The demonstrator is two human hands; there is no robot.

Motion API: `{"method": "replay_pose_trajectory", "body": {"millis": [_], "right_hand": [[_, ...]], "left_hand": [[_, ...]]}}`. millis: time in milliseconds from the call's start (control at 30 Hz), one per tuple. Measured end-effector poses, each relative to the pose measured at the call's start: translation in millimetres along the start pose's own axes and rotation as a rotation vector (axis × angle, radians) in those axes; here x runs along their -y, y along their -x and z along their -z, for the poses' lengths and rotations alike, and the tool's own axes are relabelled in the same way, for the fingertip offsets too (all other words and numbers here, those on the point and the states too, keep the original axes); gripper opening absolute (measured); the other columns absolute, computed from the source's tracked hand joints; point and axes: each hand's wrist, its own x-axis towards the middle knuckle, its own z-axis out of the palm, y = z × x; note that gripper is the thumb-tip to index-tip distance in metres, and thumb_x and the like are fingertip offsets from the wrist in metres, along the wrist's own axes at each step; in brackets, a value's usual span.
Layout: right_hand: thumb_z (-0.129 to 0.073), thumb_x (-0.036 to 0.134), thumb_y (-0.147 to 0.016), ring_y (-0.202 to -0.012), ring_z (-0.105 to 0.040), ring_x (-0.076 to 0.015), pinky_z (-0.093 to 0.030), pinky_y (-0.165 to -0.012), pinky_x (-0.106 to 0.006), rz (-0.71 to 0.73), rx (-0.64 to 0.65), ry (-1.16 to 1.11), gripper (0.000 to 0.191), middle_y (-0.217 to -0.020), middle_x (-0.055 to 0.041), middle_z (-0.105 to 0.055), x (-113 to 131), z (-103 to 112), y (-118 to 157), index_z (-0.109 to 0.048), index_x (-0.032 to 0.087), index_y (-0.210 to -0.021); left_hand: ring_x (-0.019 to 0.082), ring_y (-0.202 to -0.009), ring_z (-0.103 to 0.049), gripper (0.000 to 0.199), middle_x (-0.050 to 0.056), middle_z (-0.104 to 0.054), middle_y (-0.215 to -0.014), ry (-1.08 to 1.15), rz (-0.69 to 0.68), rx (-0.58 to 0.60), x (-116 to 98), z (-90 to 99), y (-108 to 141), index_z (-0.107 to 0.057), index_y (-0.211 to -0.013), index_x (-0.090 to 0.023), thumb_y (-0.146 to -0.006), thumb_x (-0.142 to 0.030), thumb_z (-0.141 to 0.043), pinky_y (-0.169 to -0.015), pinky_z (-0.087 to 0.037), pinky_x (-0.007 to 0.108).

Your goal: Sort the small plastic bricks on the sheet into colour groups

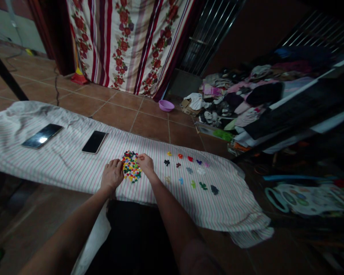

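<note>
A heap of small multicoloured beads (131, 168) lies on a striped cloth (149, 191). My left hand (112, 173) rests palm down at the heap's left edge, its fingers laid out and touching the beads. At the upper right edge of the heap, my right hand (146, 164) has its fingers pinched together; whatever sits between them is too small to make out. Right of that hand, small piles sorted by colour stand in rows, among them a black pile (166, 162), a red pile (190, 158), a light blue pile (181, 181) and a dark grey pile (215, 190).
Two phones lie to the left on the cloth, a dark phone (94, 142) and a shiny phone (43, 136). Beyond, on the tiled floor, are a purple basin (166, 105) and a large heap of clothes (240, 95). A flowered curtain (126, 46) hangs behind.
</note>
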Motion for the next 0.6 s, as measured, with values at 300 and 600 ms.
{"method": "replay_pose_trajectory", "body": {"millis": [300,600], "right_hand": [[-0.050,0.024,-0.075,-0.072,-0.064,-0.0137,-0.051,-0.065,-0.024,-0.057,-0.132,-0.035,0.024,-0.077,0.0039,-0.068,-33,28,6,-0.067,0.026,-0.093],[-0.048,0.021,-0.069,-0.076,-0.064,-0.0158,-0.049,-0.072,-0.026,-0.019,-0.253,0.042,0.028,-0.081,-0.0007,-0.070,-65,81,6,-0.069,0.021,-0.088]], "left_hand": [[0.027,-0.103,-0.052,0.025,0.012,-0.060,-0.113,0.002,0.004,0.031,-1,3.5,-1,-0.057,-0.105,-0.017,-0.086,-0.024,-0.042,-0.082,-0.041,0.041],[0.028,-0.105,-0.051,0.027,0.013,-0.060,-0.114,0.009,0.005,0.033,0,1.5,0,-0.056,-0.107,-0.017,-0.088,-0.026,-0.040,-0.081,-0.041,0.042]]}}
